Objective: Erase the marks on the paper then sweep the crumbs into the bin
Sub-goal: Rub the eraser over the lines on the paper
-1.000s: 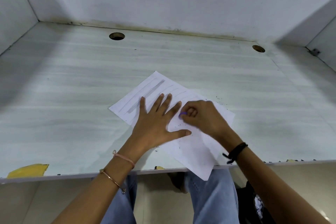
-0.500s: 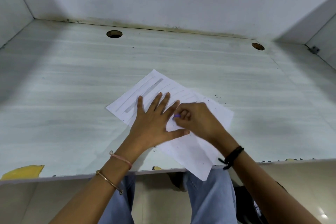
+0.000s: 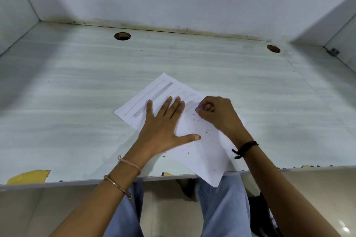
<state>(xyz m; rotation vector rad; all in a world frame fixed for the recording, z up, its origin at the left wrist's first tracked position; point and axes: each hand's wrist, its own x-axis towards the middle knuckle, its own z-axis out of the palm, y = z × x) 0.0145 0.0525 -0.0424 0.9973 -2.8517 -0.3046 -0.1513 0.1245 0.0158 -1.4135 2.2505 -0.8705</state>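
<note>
1. Paper [image 3: 204, 156] lies slanted near the front edge of the desk [image 3: 77, 102]. One corner hangs over the edge at 5 o'clock.
2. The left hand [image 3: 163, 131] lies flat on the sheet with its fingers spread wide. It holds nothing and just presses down. It should press hard so the sheet does not slide or crease.
3. The right hand [image 3: 217, 115] is curled tight. It pinches a small purple eraser [image 3: 199, 109] on the sheet, at 1 o'clock from the left thumb.
4. Gray marks [image 3: 159, 93] wait at 11 o'clock, past the left fingers. Short, soft rubs toward them likely work best.
5. Dark crumbs [image 3: 206, 132] lie on the sheet between the hands. They should not be knocked off the desk, as no bin shows.
</note>
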